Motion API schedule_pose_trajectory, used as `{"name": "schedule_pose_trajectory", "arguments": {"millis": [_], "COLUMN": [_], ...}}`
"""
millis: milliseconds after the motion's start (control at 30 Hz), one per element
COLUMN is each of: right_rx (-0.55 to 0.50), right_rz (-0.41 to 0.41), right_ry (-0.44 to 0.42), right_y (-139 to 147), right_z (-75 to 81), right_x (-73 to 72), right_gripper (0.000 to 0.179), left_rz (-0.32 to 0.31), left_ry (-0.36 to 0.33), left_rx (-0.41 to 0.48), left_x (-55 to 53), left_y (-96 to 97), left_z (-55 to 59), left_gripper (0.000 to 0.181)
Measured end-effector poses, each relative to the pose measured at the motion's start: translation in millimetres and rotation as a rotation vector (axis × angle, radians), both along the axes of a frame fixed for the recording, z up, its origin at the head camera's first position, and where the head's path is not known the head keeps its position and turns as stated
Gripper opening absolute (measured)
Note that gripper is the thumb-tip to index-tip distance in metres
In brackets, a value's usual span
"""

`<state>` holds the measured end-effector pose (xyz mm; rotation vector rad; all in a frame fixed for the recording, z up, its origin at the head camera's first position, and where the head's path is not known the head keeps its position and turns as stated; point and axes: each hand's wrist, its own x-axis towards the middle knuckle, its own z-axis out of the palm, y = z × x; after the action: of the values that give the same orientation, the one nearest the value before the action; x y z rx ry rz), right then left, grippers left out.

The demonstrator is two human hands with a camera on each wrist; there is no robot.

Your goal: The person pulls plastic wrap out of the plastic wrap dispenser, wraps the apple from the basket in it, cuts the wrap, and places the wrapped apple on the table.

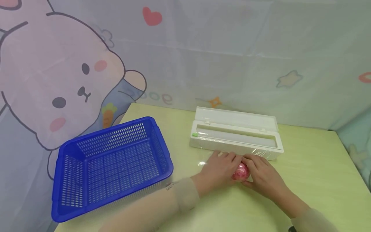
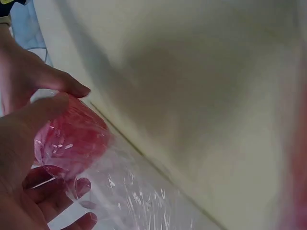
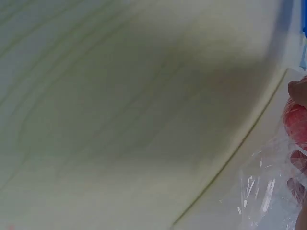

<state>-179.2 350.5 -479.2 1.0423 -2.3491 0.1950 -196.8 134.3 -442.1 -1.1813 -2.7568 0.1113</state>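
A round pinkish-red thing (image 1: 241, 172) with clear cling film around it sits between both hands over the table. My left hand (image 1: 221, 167) holds it from the left. In the left wrist view, the left thumb lies over the top of the red ball (image 2: 72, 136) and the curled fingers come in under the film. My right hand (image 1: 264, 175) grips the other side, thumb low and fingers over the top. Loose, crinkled cling film (image 2: 139, 191) trails from the ball. The right wrist view catches only part of the red ball (image 3: 296, 120) at its edge.
Just beyond the hands stands a white cling film dispenser (image 1: 200, 142), lid (image 1: 236, 117) raised, a roll (image 1: 237, 137) inside. A blue perforated basket (image 1: 166, 161) stands on the left of the pale yellow table (image 1: 313, 161). Behind hangs a printed cloth (image 1: 220, 38).
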Motion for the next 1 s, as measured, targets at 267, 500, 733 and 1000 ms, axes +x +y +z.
{"name": "schedule_pose_trajectory", "arguments": {"millis": [267,500,733,1000], "right_rx": [0.034,0.044,0.032,0.024], "right_rz": [-0.003,-0.013,0.019,0.01], "right_ry": [-0.011,-0.039,-0.06,-0.063], "right_y": [-4.6,-5.5,-1.7,2.5], "right_z": [-16.0,-22.2,-23.3,-21.5], "right_x": [-9.0,-15.6,-17.1,-8.5], "right_gripper": [0.092,0.088,0.078,0.071], "left_rz": [0.082,0.127,0.173,0.156], "left_ry": [-0.061,-0.156,-0.303,-0.367], "left_rx": [-0.026,-0.066,-0.019,0.043], "left_x": [-0.5,-12.4,-19.9,-26.4], "left_y": [3.7,10.0,8.0,-2.3], "left_z": [-4.3,6.3,14.3,24.7], "left_gripper": [0.049,0.03,0.038,0.05]}}
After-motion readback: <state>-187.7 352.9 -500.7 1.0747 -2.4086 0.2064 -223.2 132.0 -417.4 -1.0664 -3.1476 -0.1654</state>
